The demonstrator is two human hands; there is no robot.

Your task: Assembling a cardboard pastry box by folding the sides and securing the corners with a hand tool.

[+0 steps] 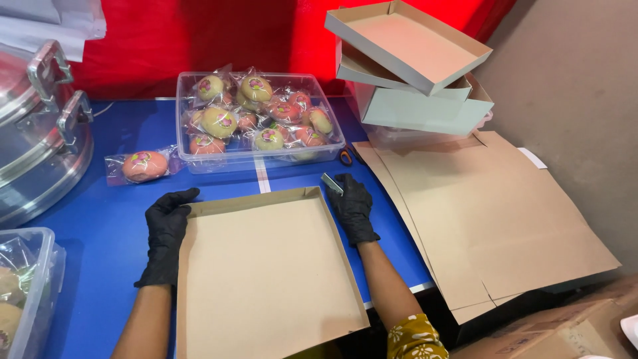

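A shallow brown cardboard tray (266, 266) lies on the blue table in front of me. My left hand (166, 229), in a black glove, rests against the tray's far left corner. My right hand (352, 206), also gloved in black, presses on the tray's far right corner and grips a small metal stapler (331, 183). Behind the tray stands a clear plastic bin (259, 159) holding several wrapped round buns, pink and green. One wrapped pink bun (143, 165) lies loose on the table left of the bin.
Several folded cardboard trays (412, 60) are stacked at the back right. Flat cardboard sheets (492, 213) lie to the right. Large metal pots (40, 133) stand at the left, another clear bin (30, 286) at the near left. Orange-handled scissors (346, 157) lie by the bin.
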